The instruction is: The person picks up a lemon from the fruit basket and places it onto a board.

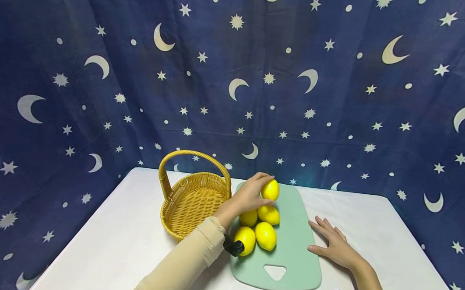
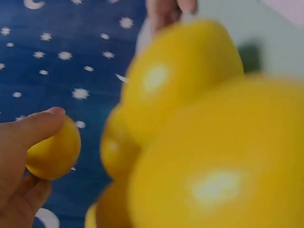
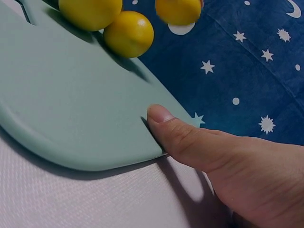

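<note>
Now L fingers (image 1: 259, 191) grip top lemon (image 1: 270, 190) over 4 lemons (image 1: 265, 235), basket (image 1: 192, 202) beside; R hand (image 1: 331, 242) flat, prob. steadying board (image 1: 294, 253).

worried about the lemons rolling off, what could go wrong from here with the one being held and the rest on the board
1. The left hand grips the far lemon mostly with thumb and fingertips; it may slip and drop onto the four lemons clustered below.
2. That cluster sits loose on the flat cutting board; a knock from the sleeve could send them rolling.
3. The right hand only rests at the board's edge, so the board might shift.
</note>
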`<state>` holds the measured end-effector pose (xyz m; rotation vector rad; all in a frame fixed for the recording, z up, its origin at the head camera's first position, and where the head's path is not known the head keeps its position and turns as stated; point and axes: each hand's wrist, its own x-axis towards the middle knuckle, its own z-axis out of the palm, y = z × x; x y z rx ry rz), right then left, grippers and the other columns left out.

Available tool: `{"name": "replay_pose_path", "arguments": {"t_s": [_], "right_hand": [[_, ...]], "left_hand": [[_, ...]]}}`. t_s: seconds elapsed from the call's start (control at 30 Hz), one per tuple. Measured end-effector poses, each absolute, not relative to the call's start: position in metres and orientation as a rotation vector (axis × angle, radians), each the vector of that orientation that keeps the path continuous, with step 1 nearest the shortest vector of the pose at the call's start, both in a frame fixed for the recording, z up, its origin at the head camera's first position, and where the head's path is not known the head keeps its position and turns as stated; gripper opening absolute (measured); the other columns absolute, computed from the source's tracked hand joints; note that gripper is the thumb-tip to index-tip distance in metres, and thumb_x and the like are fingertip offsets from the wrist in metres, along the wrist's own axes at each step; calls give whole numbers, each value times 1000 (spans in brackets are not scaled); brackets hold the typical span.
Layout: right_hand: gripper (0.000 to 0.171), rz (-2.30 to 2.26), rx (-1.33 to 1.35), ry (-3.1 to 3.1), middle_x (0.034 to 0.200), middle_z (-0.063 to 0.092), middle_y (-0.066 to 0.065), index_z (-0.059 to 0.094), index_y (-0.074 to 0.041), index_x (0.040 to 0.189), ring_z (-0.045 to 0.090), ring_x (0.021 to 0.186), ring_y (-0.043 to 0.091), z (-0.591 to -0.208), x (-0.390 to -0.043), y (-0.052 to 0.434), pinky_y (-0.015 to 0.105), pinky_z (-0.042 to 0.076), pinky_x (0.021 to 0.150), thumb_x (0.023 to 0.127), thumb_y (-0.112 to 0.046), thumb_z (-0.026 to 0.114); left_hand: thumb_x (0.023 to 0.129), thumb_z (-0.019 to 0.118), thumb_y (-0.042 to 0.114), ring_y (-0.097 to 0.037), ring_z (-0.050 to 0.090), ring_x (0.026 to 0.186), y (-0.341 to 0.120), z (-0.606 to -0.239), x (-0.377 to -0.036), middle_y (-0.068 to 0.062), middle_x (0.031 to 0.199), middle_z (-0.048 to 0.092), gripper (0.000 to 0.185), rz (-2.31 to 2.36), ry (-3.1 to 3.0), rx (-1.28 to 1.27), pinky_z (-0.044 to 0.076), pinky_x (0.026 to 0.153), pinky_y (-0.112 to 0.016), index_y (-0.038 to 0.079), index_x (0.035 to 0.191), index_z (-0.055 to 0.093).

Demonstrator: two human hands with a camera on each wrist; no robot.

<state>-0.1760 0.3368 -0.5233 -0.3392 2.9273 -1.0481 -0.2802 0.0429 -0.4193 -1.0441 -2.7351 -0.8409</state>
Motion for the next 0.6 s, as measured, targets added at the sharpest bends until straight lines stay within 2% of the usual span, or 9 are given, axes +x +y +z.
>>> {"name": "replay_pose_path", "arguments": {"t_s": [0.23,0.6], "right_hand": [[81,-1046,-332,2936,153,23,25,43,-8,142,8,142,49,-522,-176,336,66,0,111,77,-45,73],[83,-1025,-302,2944,153,25,24,44,-10,142,9,142,49,-523,-176,337,65,1,110,75,-49,73]], "left_hand": [[80,76,31,-18,53,121,56,-428,-299,-3,141,46,72,-710,-2850,-1052,45,103,-31,15,142,44],[80,76,33,-18,50,125,68,-443,-316,-3,139,52,71,-674,-2947,-1013,41,106,-30,12,141,46]]}}
